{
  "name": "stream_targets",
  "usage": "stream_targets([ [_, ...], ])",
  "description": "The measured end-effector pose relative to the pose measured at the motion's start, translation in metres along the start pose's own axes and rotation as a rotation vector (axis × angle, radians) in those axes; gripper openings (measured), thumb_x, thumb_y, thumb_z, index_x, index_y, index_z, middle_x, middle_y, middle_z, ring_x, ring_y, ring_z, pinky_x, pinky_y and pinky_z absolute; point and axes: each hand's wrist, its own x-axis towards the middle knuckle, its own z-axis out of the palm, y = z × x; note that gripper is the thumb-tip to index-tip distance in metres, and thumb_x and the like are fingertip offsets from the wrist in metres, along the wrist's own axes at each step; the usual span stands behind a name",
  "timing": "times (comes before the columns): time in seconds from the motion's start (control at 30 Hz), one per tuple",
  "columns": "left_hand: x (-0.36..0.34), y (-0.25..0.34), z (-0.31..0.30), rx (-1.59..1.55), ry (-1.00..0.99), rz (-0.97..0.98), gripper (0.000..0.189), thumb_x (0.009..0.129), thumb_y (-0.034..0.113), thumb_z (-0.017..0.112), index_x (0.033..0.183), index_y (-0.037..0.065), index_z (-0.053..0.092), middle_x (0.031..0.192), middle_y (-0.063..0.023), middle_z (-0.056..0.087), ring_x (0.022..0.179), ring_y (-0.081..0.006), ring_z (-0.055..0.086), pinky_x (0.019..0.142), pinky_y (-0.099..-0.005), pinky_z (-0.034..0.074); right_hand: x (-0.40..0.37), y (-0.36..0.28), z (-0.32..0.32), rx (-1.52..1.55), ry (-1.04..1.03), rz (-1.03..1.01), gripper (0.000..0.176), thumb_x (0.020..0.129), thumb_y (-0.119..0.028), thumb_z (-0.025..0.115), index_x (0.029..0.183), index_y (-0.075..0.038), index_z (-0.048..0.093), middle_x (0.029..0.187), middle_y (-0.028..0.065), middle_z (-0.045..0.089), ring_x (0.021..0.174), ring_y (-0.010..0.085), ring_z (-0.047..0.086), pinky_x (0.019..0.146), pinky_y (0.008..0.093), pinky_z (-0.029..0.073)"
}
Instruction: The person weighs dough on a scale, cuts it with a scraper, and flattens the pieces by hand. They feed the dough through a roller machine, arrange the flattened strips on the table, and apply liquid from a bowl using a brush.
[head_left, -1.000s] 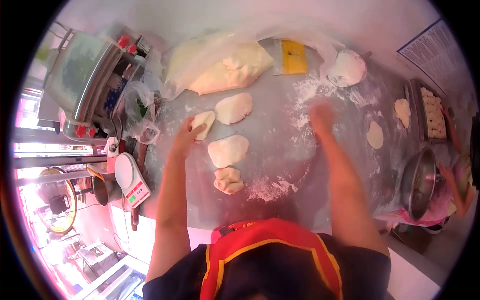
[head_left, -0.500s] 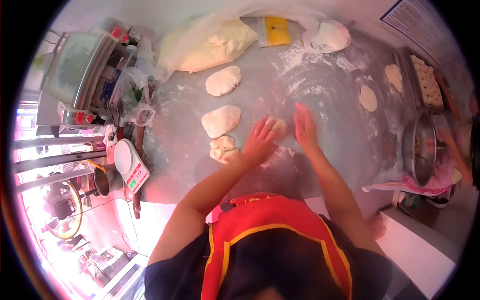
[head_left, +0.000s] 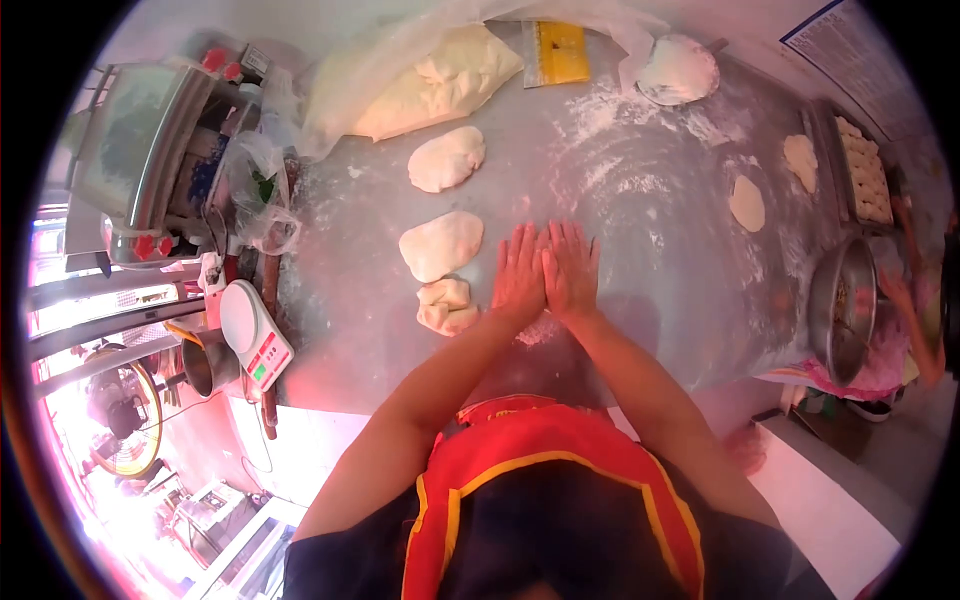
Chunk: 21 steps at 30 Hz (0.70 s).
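My left hand (head_left: 519, 272) and my right hand (head_left: 571, 270) lie flat side by side on the floured work table (head_left: 640, 250), fingers stretched forward and the two hands touching. The dough piece seen earlier beside my left hand is hidden now, apparently under the palms. To the left of my hands lie a smooth oval piece of dough (head_left: 441, 246) and a small pile of dough chunks (head_left: 446, 307), which touch each other. Farther back is another rounded dough piece (head_left: 447, 159). Loose flour (head_left: 538, 330) shows just below my hands.
A large dough mass (head_left: 440, 85) lies under plastic at the back, near a yellow packet (head_left: 562, 53) and a flour bowl (head_left: 679, 70). A scale (head_left: 256, 333) stands left. Flattened dough (head_left: 747, 204), a filled tray (head_left: 863, 170), a metal bowl (head_left: 842, 310) and another person's hand (head_left: 893, 287) are right.
My right hand has moved left to meet my left hand, and both have gone from tilted and apart to flat together. The dough between them is covered now. The view has shifted slightly.
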Motion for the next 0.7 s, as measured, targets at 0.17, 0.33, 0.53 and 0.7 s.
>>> stream_targets([
  [0.17,0.025,-0.001,0.000,0.126,0.046,-0.033,0.051,0.092,0.023,0.039,0.139,0.007,0.032,0.146,-0.0162,0.027,0.139,-0.0318,0.016,0.109,-0.0585,0.009,0.031,0.011,0.003,-0.103,0.000,0.004,0.047,0.096,-0.033,0.031,0.134,-0.007,0.040,0.140,0.0166,0.036,0.131,0.0367,0.030,0.104,0.0615,0.018],
  [0.33,0.028,-0.013,0.003,0.161,0.023,0.023,0.047,0.092,0.027,0.043,0.135,0.007,0.039,0.142,-0.0150,0.036,0.136,-0.0296,0.026,0.109,-0.0532,0.019,0.040,0.022,-0.001,-0.240,-0.153,-0.122,0.045,0.091,-0.032,0.045,0.128,-0.006,0.045,0.138,0.0168,0.038,0.129,0.0368,0.033,0.101,0.0595,0.026],
  [0.53,-0.005,-0.042,-0.071,-0.724,0.049,-0.327,0.037,0.093,0.025,0.049,0.122,0.002,0.050,0.124,-0.0178,0.054,0.119,-0.0332,0.048,0.095,-0.0356,0.041,0.031,0.030,-0.031,0.135,-0.283,0.144,0.053,0.069,-0.036,0.072,0.111,-0.007,0.055,0.117,0.0156,0.055,0.112,0.0359,0.049,0.094,0.0425,0.041],
  [0.7,-0.051,-0.055,-0.118,-0.373,0.330,-0.230,0.034,0.088,0.015,0.054,0.121,0.004,0.052,0.118,-0.0163,0.057,0.110,-0.0333,0.052,0.090,-0.0385,0.044,0.045,-0.022,-0.073,0.149,-0.419,0.204,0.038,0.070,-0.025,0.072,0.102,-0.008,0.059,0.109,0.0123,0.058,0.102,0.0342,0.054,0.085,0.0433,0.043],
])
